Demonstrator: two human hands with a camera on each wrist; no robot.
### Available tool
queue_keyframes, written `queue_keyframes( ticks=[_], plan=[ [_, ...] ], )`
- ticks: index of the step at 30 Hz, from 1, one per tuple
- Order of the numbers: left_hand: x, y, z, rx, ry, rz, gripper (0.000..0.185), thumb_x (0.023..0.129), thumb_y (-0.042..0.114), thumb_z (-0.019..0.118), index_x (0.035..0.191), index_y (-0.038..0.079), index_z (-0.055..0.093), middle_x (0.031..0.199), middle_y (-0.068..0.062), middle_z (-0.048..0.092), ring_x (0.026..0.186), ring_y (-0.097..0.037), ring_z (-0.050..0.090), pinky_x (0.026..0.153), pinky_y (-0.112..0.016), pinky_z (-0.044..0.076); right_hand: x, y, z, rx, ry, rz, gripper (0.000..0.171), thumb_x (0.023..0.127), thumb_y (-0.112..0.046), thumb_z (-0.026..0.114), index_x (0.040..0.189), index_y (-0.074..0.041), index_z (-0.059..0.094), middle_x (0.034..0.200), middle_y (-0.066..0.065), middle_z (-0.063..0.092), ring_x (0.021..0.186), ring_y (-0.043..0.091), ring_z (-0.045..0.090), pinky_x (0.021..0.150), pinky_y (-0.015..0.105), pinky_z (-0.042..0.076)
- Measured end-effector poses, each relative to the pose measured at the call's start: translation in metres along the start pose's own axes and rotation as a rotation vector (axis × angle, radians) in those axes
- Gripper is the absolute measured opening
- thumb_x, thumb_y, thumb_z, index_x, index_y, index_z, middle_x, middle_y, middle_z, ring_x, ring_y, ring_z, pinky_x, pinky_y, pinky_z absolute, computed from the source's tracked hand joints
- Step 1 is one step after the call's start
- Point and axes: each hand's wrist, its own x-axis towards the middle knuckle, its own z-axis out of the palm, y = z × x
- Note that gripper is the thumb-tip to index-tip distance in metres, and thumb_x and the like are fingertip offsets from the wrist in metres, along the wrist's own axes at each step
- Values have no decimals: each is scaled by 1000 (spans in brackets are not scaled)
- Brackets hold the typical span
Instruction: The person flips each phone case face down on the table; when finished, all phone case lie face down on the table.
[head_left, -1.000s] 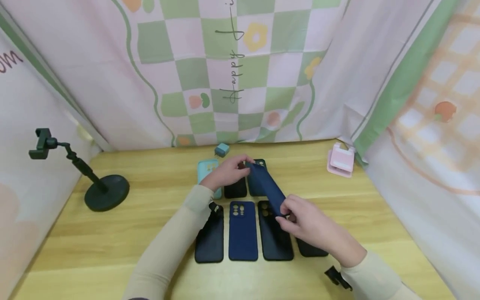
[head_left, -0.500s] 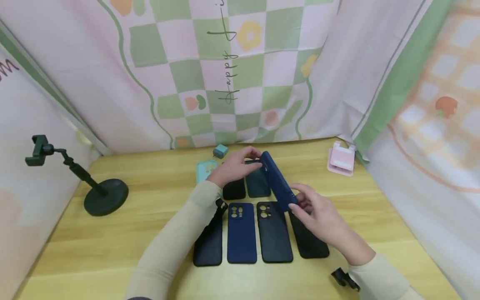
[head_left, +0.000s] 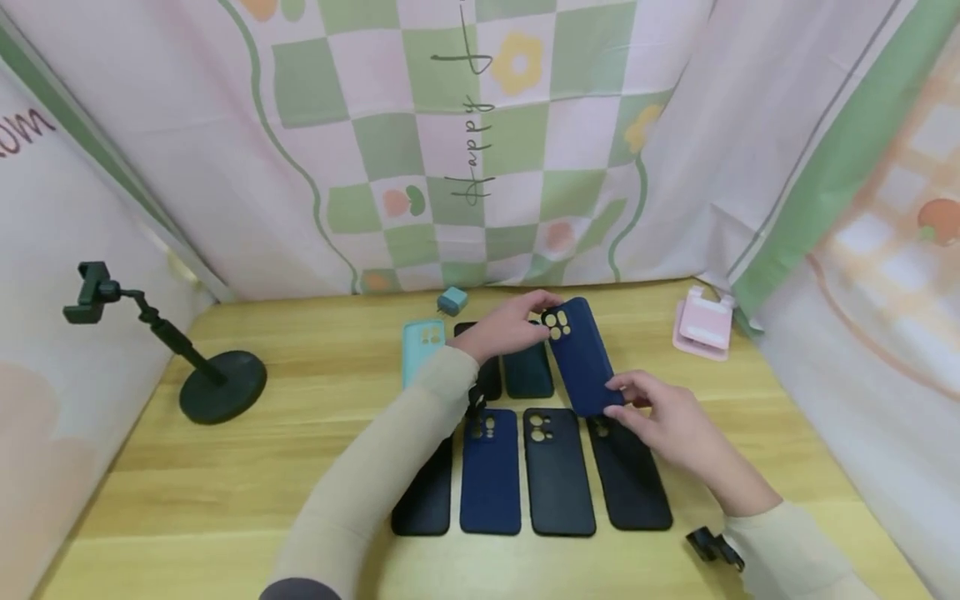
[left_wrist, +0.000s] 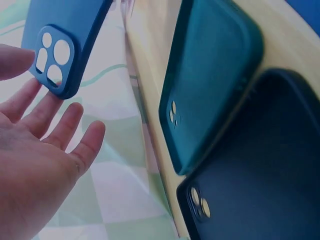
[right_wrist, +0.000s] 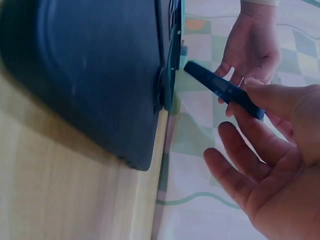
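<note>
Behind the wooden table [head_left: 187, 500] hangs a checked cloth [head_left: 442, 150] in green and white, with the word "Happy" written on it. One blue phone case [head_left: 583, 367] is held above the table, and we take it as the centre of our clock in the head view. The left hand [head_left: 510, 325] comes from 10 o'clock and pinches the upper end, beside the raised camera frame [left_wrist: 65, 90]. The right hand [head_left: 671, 425] comes from 4 o'clock and pinches the lower end between thumb and forefinger; its other fingers are spread.

In our judgement, the main danger is a slip, because each hand has only a small part of the edge and the case looks smooth. If one pinch loosens, it could swing down upon the black case [head_left: 633, 492] at 5 o'clock. If it is lowered too near, it could push the teal case [head_left: 528, 373] at 9 o'clock out of line. Whether it touches these two we cannot tell.

As for containers, the cases themselves are shallow shells. In the left wrist view the teal one seems to show its hollow, and we see no phone inside. Wood colour shows through the camera holes of the dark grey case [head_left: 561, 483], between 6 and 7 o'clock, so we suppose that no phone is there.
</note>
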Motion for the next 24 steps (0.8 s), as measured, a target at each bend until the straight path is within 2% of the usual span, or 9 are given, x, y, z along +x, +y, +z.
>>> queue_keyframes(
  ticks=[4, 7, 11, 16, 20, 24],
  plan=[
    [11, 1, 4, 7, 4, -6, 52, 94, 20, 58, 145, 20, 48, 144, 8, 49, 132, -16, 43, 104, -35, 39, 10, 6, 1, -38, -86, 37, 27, 90, -22, 73, 114, -14, 63, 96, 4, 71, 89, 26, 68, 71, 44, 53],
    [17, 1, 6, 2, 5, -24, 53, 94, 20, 58, 146, 21, 47, 144, 7, 48, 132, -18, 43, 102, -37, 40, 16, 13, 3, -80, -107, 38, 26, 90, -20, 74, 112, -13, 63, 93, 4, 71, 85, 23, 68, 67, 40, 50],
    [26, -3, 11, 7, 2, -41, 53, 94, 24, 59, 146, 25, 47, 146, 6, 46, 132, -20, 43, 102, -38, 40, 22, 22, 2, -121, -128, 62, 26, 90, -18, 73, 112, -13, 62, 89, 4, 71, 82, 23, 67, 67, 42, 51],
    [34, -12, 19, 6, 24, -21, 52, 95, 27, 61, 145, 24, 49, 145, 6, 48, 131, -21, 45, 102, -38, 41, 29, 29, 0, -146, -172, 88, 27, 90, -18, 72, 112, -10, 59, 84, 2, 68, 74, 19, 63, 64, 42, 50],
    [35, -19, 21, -109, 28, -9, 50, 94, 18, 59, 144, 21, 50, 145, 5, 48, 133, -21, 44, 100, -38, 43, 33, 34, 1, -162, -208, 117, 27, 91, -18, 71, 113, -9, 57, 78, 1, 62, 65, 16, 56, 59, 38, 46],
    [30, -23, 17, -243, -28, 13, 50, 95, 11, 57, 143, 20, 48, 147, 5, 46, 138, -14, 39, 102, -34, 42, 32, 36, 2, -183, -255, 166, 26, 92, -17, 68, 113, -7, 55, 80, 2, 65, 66, 17, 59, 58, 37, 47]
  ],
)
